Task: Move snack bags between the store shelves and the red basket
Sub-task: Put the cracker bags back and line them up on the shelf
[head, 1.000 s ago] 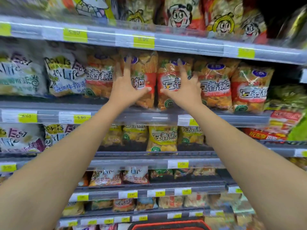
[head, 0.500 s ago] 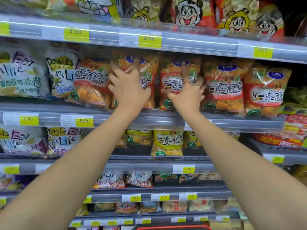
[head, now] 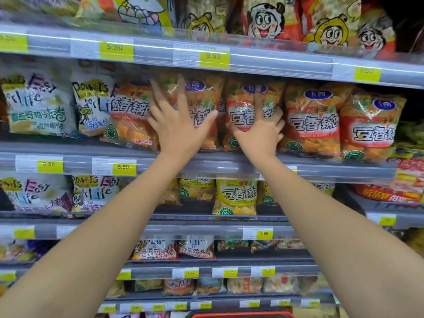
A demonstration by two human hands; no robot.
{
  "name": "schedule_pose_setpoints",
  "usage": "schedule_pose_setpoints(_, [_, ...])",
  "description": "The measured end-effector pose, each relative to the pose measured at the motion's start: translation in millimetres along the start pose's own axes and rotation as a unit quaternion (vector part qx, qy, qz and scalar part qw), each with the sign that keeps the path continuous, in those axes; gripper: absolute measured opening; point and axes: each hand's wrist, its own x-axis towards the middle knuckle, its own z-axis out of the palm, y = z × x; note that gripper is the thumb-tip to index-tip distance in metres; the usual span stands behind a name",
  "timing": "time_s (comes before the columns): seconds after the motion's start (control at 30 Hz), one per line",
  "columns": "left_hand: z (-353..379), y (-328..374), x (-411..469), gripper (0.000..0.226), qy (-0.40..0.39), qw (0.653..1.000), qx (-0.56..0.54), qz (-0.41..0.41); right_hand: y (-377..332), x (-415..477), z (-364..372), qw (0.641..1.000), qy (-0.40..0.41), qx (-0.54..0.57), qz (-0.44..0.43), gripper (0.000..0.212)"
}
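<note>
Several orange-and-red snack bags stand in a row on the second shelf (head: pixel 206 164). My left hand (head: pixel 177 126) lies flat with spread fingers on one orange bag (head: pixel 204 104). My right hand (head: pixel 260 131) presses on the neighbouring orange bag (head: pixel 243 115), index finger straight up, the other fingers around its right edge. Another orange bag (head: pixel 128 120) leans to the left of my left hand. The red basket (head: pixel 241 315) shows only as a rim at the bottom edge.
White "Easy Life" bags (head: pixel 39 104) fill the left of the shelf. More orange bags (head: pixel 313 120) stand to the right. Cartoon-printed bags (head: pixel 266 19) sit on the top shelf, yellow bags (head: pixel 236 196) on the shelf below. Lower shelves hold smaller packets.
My left hand's fingers have uncurled and now spread flat on the bag. My right hand stays on its bag. The view has shifted slightly to the left.
</note>
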Motion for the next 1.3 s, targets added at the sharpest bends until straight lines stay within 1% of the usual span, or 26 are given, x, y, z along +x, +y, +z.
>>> schedule_pose_setpoints(0.07, [-11.7,-18.3,0.1,0.08,0.05,0.999,0.018,0.004,-1.0,-0.5,0.2,1.0,0.001,0.0,0.001,0.094])
schedule_pose_setpoints(0.13, [-21.7,-41.9,6.1,0.072,0.07,0.996,0.048,-0.024,-2.3,-0.3,0.9,1.0,0.0,-0.009,0.001,0.095])
schedule_pose_setpoints(0.2, [-32.0,-63.5,14.3,0.071,0.032,0.994,0.088,-0.058,-3.4,0.0,1.1,1.0,-0.001,-0.02,0.004,0.096])
schedule_pose_setpoints(0.27, [-37.1,-79.5,21.7,0.075,-0.036,0.988,0.123,-0.085,-4.5,-0.1,1.3,1.0,-0.003,-0.024,0.009,0.096])
schedule_pose_setpoints(0.33, [-37.1,-89.5,25.9,0.077,-0.086,0.983,0.118,-0.109,-5.5,-0.7,1.0,0.999,-0.005,-0.031,0.014,0.096])
schedule_pose_setpoints(0.4, [-35.0,-91.6,24.8,0.073,-0.098,0.983,0.085,-0.13,-6.5,-0.3,0.0,0.998,-0.006,-0.052,0.02,0.095])
schedule_pose_setpoints(0.53, [-32.3,-81.7,17.5,0.056,-0.058,0.983,0.051,-0.168,-8.6,-0.4,-2.3,0.997,0.002,-0.08,0.023,0.093])
schedule_pose_setpoints(0.63, [-23.2,-75.6,15.9,0.045,-0.006,0.981,0.052,-0.186,-10.8,-2.6,-0.8,0.997,0.016,-0.074,0.018,0.092])
schedule_pose_setpoints(0.7, [-15.2,-73.7,15.9,0.04,0.026,0.978,0.047,-0.204,-12.5,-2.2,1.0,0.998,0.011,-0.066,0.021,0.093])
schedule_pose_setpoints(0.77, [-8.3,-73.4,15.8,0.046,0.043,0.972,0.04,-0.228,-12.9,-1.2,2.3,0.998,0.004,-0.061,0.025,0.095])
schedule_pose_setpoints(0.83, [-1.4,-74.6,17.5,0.061,0.043,0.968,0.042,-0.243,-12.3,-0.3,3.4,0.998,0.001,-0.057,0.023,0.095])
schedule_pose_setpoints(0.9, [1.2,-74.5,20.3,0.075,0.022,0.968,0.042,-0.248,-11.8,-0.4,4.8,0.998,0.002,-0.061,0.02,0.095])
schedule_pose_setpoints(0.97, [0.2,-73.7,22.2,0.079,-0.001,0.967,0.03,-0.252,-12.4,-0.7,5.3,0.998,0.003,-0.061,0.016,0.096])
schedule_pose_setpoints(1.03, [-3.9,-72.3,21.3,0.084,-0.008,0.966,0.009,-0.259,-11.5,-0.4,4.9,0.998,0.003,-0.056,0.016,0.096])
schedule_pose_setpoints(1.07, [-6.2,-71.9,19.7,0.089,0.001,0.968,0.001,-0.253,-10.4,0.0,4.7,0.998,0.003,-0.054,0.016,0.096])
schedule_pose_setpoints(1.1, [-9.4,-70.8,17.0,0.093,0.025,0.974,-0.008,-0.225,-9.5,0.3,4.6,0.999,0.003,-0.052,0.015,0.096])
schedule_pose_setpoints(1.13, [-13.4,-69.0,14.3,0.093,0.059,0.984,-0.022,-0.167,-9.2,0.3,4.5,0.999,0.003,-0.049,0.013,0.096])
schedule_pose_setpoints(1.17, [-16.8,-65.8,12.6,0.091,0.082,0.992,-0.04,-0.085,-9.1,0.4,4.6,0.999,0.004,-0.045,0.012,0.097])
schedule_pose_setpoints(1.2, [-18.8,-61.1,12.7,0.091,0.08,0.996,-0.045,0.003,-9.3,0.4,5.0,0.999,0.005,-0.042,0.011,0.097])
schedule_pose_setpoints(1.23, [-19.7,-54.2,14.3,0.094,0.057,0.995,-0.036,0.077,-9.6,0.5,5.2,0.999,0.005,-0.04,0.009,0.097])
schedule_pose_setpoints(1.27, [-18.8,-46.4,17.8,0.097,0.021,0.992,-0.019,0.123,-9.6,0.4,5.0,0.999,0.006,-0.039,0.009,0.097])
schedule_pose_setpoints(1.3, [-17.6,-37.2,22.0,0.098,-0.022,0.99,-0.001,0.138,-9.1,0.3,4.6,0.999,0.007,-0.04,0.009,0.097])
